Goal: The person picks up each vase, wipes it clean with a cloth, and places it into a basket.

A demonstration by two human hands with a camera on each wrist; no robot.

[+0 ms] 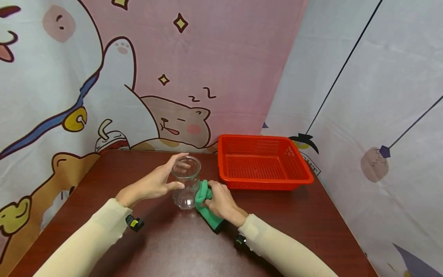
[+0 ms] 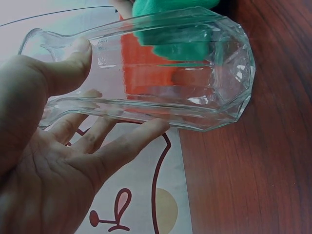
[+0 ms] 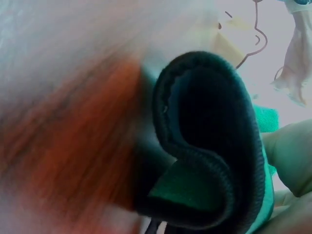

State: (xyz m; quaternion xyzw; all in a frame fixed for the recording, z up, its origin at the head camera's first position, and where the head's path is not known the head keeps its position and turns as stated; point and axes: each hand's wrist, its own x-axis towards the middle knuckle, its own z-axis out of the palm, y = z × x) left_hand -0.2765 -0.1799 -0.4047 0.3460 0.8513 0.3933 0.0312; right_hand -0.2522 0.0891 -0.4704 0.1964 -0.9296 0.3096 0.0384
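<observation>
Ahead of you and to your right hangs a printed backdrop [image 1: 238,50], pink and white with cartoon animals and small yellow stars. Below it spreads the dark reddish-brown bench [image 1: 166,250], wood-grained and glossy, its far edge meeting the backdrop. Your cream sleeves [image 1: 86,238] reach in over it from the near side. A red plastic basket [image 1: 263,185] sits toward the far side of the bench, right of centre, its walls and floor perforated. Left of that basket, between your two hands, you have the clear glass jar [image 1: 185,194] upright: its long axis runs vertical, the flared mouth points up and the faceted base faces down. It lies just right of your left hand [image 1: 155,182], which clasps it about the neck, thumb on the near side and fingers on the far side. At the jar's right side is the green cloth [image 1: 212,218], sloping down toward you and to the right, its dark-trimmed end lowest. Your right hand [image 1: 223,200] is clamped on its bunched upper part; the right wrist view is blurred, so you can hardly tell whether the folded end touches the bench. Under each cuff sits a small dark wrist camera [image 1: 134,223]
</observation>
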